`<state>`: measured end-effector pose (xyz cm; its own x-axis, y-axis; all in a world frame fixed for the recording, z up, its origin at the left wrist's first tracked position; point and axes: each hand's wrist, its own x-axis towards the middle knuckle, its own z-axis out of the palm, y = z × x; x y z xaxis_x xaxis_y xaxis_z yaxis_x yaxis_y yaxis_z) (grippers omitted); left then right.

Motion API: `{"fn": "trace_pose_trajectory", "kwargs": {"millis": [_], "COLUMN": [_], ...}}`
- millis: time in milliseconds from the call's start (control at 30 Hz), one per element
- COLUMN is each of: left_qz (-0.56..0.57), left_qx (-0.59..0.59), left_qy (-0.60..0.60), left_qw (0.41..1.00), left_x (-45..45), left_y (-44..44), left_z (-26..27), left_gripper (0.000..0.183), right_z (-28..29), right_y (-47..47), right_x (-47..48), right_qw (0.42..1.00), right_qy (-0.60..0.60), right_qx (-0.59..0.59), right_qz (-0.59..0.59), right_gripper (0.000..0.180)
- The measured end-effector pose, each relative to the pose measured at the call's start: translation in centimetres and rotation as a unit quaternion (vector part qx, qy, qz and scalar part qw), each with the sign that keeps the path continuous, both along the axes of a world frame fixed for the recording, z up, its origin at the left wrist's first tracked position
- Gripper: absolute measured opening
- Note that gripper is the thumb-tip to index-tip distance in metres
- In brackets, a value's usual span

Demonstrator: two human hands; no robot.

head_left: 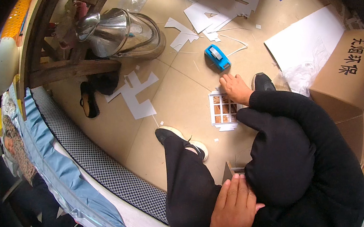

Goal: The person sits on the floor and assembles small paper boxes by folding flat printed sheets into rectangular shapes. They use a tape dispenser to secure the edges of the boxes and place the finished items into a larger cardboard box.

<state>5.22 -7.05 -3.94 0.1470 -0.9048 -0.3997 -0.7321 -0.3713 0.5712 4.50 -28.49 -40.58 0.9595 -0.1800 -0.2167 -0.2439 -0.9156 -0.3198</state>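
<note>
On the tiled floor lies a white window-shaped lattice frame (218, 125), apparently paper or card, with a brown pattern showing through its panes. My right hand (235, 89) lies over its upper right corner, fingers bent; whether they grip it is hidden. Just beyond those fingertips sits a blue tape dispenser (217, 57) with a roll of tape. Down by my thighs is my left hand (233, 205), back upward, fingers long and close together. A small brown piece (227, 173), perhaps cardboard, shows past its fingertips; my palm is out of sight.
Cut white sheets (205, 10) and a branching offcut (137, 95) lie about the floor. A metal-topped container (119, 36) stands by a wooden frame (72, 70). On the right are a cardboard box (342, 75) and clear plastic (308, 69). A bed (95, 150) runs along the left; another person (17, 149) is beyond.
</note>
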Motion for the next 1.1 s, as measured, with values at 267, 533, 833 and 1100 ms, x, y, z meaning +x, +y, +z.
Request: {"fn": "trace_pose_trajectory", "kwargs": {"millis": [267,533,833,1100], "left_qz": [-0.005,-0.01,-0.015,-0.012], "left_qx": [-0.042,-0.039,-0.025,-0.013], "left_qy": [-0.018,-0.018,-0.028,-0.034], "left_qw": [0.999,0.999,0.999,0.999], "left_x": [-0.4,-0.7,-0.4,-0.1], "left_y": [0.1,-0.1,-0.7,-1.0], "left_z": [0.5,0.6,0.8,1.2], "left_gripper": [0.056,0.057,0.053,0.05], "right_z": [-0.9,0.6,0.1,-0.1], "right_y": [-3.0,-4.8,-4.8,-4.7], "right_x": [-1.7,-3.4,0.6,2.3], "right_qw": [0.984,0.987,0.948,0.952], "right_qy": [-0.06,-0.134,-0.153,-0.084], "right_qx": [0.109,-0.018,-0.049,-0.017], "right_qz": [-0.127,-0.089,0.274,0.293], "right_gripper": [0.038,0.044,0.051,0.036]}}
